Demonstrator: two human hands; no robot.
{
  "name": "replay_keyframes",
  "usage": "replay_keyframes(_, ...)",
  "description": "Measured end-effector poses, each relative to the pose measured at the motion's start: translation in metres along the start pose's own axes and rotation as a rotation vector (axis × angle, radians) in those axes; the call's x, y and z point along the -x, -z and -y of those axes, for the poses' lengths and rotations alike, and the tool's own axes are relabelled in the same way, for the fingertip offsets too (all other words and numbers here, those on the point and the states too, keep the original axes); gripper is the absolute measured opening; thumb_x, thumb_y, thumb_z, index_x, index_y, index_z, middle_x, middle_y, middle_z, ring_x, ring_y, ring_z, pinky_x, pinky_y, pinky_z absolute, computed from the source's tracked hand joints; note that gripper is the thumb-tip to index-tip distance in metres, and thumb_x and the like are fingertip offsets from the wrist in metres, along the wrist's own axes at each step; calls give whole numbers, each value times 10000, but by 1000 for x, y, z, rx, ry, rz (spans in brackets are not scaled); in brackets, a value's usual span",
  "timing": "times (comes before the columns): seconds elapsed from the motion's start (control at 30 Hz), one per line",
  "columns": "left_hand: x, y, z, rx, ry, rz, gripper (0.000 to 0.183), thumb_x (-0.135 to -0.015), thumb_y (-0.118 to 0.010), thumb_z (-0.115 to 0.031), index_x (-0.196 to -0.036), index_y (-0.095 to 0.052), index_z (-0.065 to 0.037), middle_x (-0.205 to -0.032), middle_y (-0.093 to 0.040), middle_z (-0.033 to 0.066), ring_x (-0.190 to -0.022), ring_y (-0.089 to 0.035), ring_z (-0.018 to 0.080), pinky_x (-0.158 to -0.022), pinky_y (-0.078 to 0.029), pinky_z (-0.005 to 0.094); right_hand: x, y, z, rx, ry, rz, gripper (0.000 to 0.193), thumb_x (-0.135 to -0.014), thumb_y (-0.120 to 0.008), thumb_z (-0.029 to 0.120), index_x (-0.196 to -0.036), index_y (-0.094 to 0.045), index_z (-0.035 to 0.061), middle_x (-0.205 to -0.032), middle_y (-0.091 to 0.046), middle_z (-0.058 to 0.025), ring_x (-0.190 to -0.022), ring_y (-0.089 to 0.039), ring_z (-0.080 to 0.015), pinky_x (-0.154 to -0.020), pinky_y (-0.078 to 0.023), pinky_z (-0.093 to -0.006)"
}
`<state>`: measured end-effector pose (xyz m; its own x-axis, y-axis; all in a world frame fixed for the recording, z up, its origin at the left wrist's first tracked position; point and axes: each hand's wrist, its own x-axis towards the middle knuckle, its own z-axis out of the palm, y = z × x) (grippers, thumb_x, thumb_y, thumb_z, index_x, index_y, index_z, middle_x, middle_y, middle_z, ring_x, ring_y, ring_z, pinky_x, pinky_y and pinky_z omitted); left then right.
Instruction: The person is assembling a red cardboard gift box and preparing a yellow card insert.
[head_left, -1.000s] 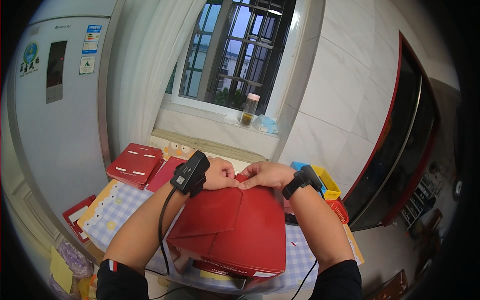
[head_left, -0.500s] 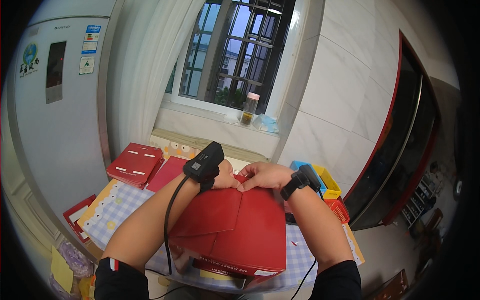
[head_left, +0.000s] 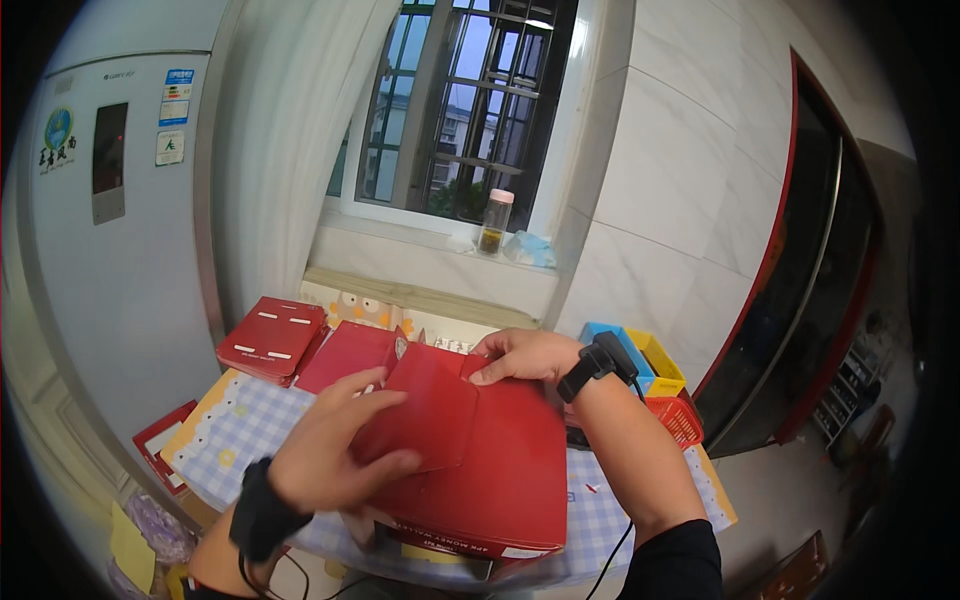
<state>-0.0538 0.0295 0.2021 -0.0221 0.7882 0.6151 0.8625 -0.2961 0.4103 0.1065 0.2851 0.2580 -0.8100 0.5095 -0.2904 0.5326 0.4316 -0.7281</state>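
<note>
A large red cardboard box (head_left: 520,455) stands near the table's front edge, its overlapping top flaps (head_left: 430,405) facing up. My right hand (head_left: 530,357) is closed at the far edge of the top, thumb and fingers pinching the box there. My left hand (head_left: 340,440) is open beside the left flap, thumb and fingers apart and slightly blurred. I cannot tell whether its fingertips touch the cardboard. Each wrist wears a black strapped device.
Flat red pieces (head_left: 270,340) are stacked at the back left, with a darker red sheet (head_left: 345,357) beside them. Blue and yellow bins (head_left: 652,360) and a red basket (head_left: 675,420) stand at the right. A bottle (head_left: 495,222) is on the windowsill; a fridge (head_left: 130,260) rises at left.
My left hand has let go of the far edge of the top, moved left and nearer, and spread its fingers. My right hand stays at the far edge.
</note>
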Motion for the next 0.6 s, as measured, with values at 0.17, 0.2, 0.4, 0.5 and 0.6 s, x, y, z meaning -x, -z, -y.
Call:
replay_keyframes(0.17,55,-6,-20,46,42,-213,803,-600,-865,-362,-1248,-532,-25,-1326,-443,281,-1205,-463,421,-1012,-373,465,2,0,5,-23,-18,72,394,-819,-729,191,-1152,-601,24,-1007,-658,-55,-904,-616,-132,-809,-497,-261)
replay_keyframes(0.2,57,-16,-22,65,51,-211,829,-584,-882,-369,-1243,-528,-13,-1310,-449,280,-1212,-460,413,-1006,-387,461,-1,0,4,19,-28,72,404,-811,-736,198,-1151,-602,26,-1008,-659,-60,-914,-613,-135,-818,-494,-266)
replay_keyframes(0.4,54,-44,-11,170,-29,-320,783,-515,-924,-341,-1137,-582,-10,-1249,-501,244,-1147,-538,392,-946,-472,437,1,0,10,260,-40,23,494,-763,-780,237,-1168,-583,33,-1027,-652,-80,-943,-603,-166,-856,-472,-295)
replay_keyframes(0.5,57,-46,-8,199,-61,-343,753,-503,-931,-328,-1098,-593,-14,-1231,-524,228,-1143,-547,392,-950,-474,443,-2,1,5,314,-21,11,531,-746,-793,250,-1176,-564,37,-1045,-644,-83,-947,-601,-183,-854,-468,-304)
replay_keyframes(0.6,57,-47,-8,221,-64,-346,749,-494,-935,-322,-1087,-593,-16,-1227,-531,221,-1152,-542,398,-963,-466,449,3,-5,16,413,-37,-16,551,-733,-803,253,-1175,-553,40,-1048,-640,-84,-939,-601,-193,-838,-472,-307)
